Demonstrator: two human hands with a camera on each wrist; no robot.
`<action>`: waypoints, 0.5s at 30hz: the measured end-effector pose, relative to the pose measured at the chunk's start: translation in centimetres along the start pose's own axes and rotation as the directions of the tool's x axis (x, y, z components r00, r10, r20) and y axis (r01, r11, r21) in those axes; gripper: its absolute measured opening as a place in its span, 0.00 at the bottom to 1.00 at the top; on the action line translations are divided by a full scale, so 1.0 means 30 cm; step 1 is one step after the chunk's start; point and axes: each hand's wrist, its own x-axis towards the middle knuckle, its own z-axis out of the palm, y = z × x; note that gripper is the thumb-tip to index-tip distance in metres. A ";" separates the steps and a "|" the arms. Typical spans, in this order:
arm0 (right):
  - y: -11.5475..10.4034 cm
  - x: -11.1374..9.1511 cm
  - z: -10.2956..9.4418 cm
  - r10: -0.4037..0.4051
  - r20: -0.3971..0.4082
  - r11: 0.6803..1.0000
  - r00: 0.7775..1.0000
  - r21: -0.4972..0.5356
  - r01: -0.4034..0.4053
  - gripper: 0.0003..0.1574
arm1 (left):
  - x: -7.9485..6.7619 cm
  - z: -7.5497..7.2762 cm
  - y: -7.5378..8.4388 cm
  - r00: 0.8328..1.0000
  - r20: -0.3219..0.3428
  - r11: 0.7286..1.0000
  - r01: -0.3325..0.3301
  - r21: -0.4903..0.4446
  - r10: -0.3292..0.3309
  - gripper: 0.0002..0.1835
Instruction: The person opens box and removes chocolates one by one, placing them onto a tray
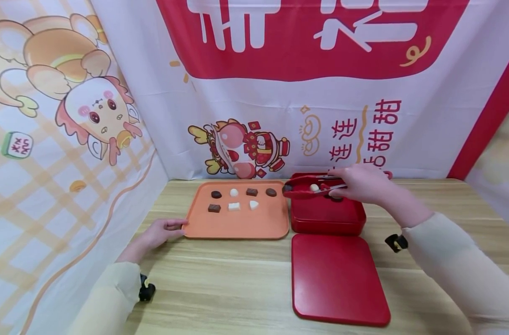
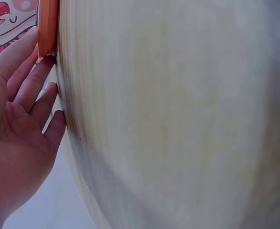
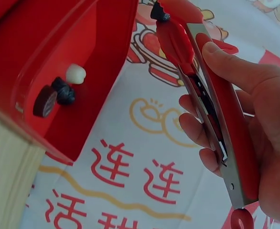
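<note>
My right hand [image 1: 363, 184] grips red-and-steel tongs [image 3: 233, 124] over the red box [image 1: 327, 227]. Between the tong tips sits a small dark chocolate [image 3: 160, 12], near the box's left rim. Inside the box, the right wrist view shows a white chocolate [image 3: 76, 74], a black one [image 3: 63, 90] and a round brown one [image 3: 45, 101]. At the orange tray's [image 1: 237, 229] left edge, my left hand [image 1: 162, 231] touches the rim with extended fingertips. Two rows of dark and white chocolates [image 1: 234, 206] lie on that tray.
The red lid [image 1: 340, 279] lies flat on the wooden table [image 1: 221, 288], in front of the box. A printed cloth [image 1: 246, 102] hangs right behind the tray and box, and another patterned cloth [image 1: 62, 186] stands along the left side.
</note>
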 end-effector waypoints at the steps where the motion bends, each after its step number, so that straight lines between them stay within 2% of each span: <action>1: -0.005 0.007 0.004 -0.015 -0.008 1.000 1.000 -0.015 0.015 0.36 | -0.001 0.000 0.000 1.000 0.002 1.000 0.003 0.001 -0.003 0.27; 6: -0.019 0.040 0.032 -0.068 -0.026 0.996 0.997 -0.065 0.066 0.33 | 0.000 -0.002 0.001 1.000 0.006 1.000 0.006 0.002 -0.006 0.27; 15: -0.043 0.085 0.067 -0.058 0.019 0.995 0.998 -0.076 0.059 0.32 | 0.001 -0.002 0.005 1.000 0.003 1.000 0.024 0.011 -0.024 0.28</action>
